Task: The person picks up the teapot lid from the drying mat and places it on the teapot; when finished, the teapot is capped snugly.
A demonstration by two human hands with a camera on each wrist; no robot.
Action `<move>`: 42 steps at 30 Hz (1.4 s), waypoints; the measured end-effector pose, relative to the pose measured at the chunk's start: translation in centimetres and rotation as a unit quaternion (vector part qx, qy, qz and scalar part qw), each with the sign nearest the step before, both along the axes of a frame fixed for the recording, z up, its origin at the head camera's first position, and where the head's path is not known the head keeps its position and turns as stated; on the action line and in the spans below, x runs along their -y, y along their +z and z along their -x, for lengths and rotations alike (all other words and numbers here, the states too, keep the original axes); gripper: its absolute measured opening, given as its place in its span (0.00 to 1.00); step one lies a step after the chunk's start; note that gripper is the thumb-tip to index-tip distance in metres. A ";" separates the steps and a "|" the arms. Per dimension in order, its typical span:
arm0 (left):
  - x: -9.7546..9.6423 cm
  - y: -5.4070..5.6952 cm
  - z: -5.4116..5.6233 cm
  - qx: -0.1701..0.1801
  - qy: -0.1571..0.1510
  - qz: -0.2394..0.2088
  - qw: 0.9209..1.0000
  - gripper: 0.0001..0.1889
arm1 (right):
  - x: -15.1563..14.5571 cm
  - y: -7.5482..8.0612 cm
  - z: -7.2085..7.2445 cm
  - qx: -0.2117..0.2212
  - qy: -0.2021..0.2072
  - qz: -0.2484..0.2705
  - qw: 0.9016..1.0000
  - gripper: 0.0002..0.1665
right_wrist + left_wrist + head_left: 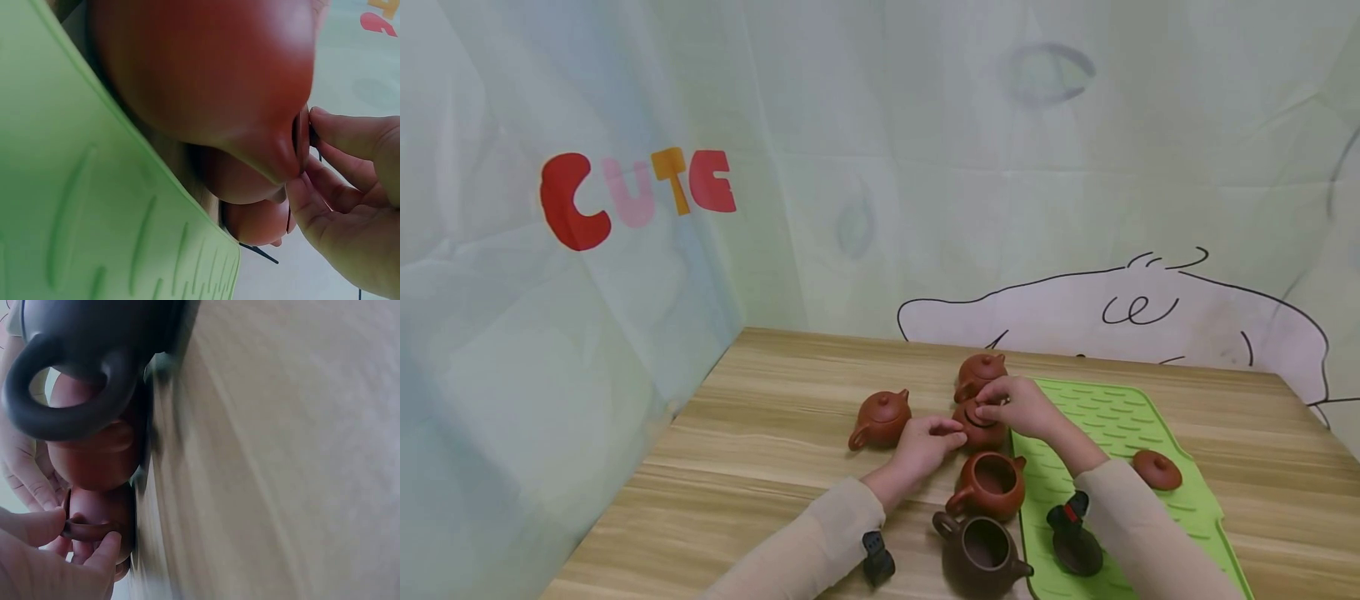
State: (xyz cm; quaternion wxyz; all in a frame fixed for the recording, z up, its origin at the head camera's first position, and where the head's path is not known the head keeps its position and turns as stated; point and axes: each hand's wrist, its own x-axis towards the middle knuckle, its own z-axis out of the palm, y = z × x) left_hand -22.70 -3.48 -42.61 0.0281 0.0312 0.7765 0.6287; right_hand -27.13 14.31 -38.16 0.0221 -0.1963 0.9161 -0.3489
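Note:
A reddish-brown teapot [979, 440] stands in a row of teapots along the mat's left edge. My left hand [921, 448] pinches its handle [90, 532] between thumb and fingers, as the left wrist view shows. From above, my right hand [1026, 407] holds a small lid [304, 140] by its knob at the teapot's mouth. A dark gap shows at the lid's edge; whether it is seated I cannot tell. Nearer me are an open reddish teapot [1009, 497] and an open dark brown teapot [958, 560], both without lids.
Lidded teapots stand behind [981, 372] and to the left [882, 419]. On the green ridged mat [1105, 417] lie a reddish lid [1157, 471] and a dark lid [1077, 552]. The wooden table [737, 433] meets a printed cloth backdrop [820, 167] behind.

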 end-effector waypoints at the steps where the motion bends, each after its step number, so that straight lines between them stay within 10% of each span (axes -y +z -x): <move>1: 0.0 0.0 0.0 -0.001 0.000 0.000 1.000 0.07 | 0.0 0.0 0.0 0.000 0.000 -0.002 1.000 0.07; 42: -0.1 0.1 -0.1 0.005 0.006 -0.012 1.000 0.06 | 0.1 -0.4 0.1 -0.026 0.017 -0.021 0.999 0.07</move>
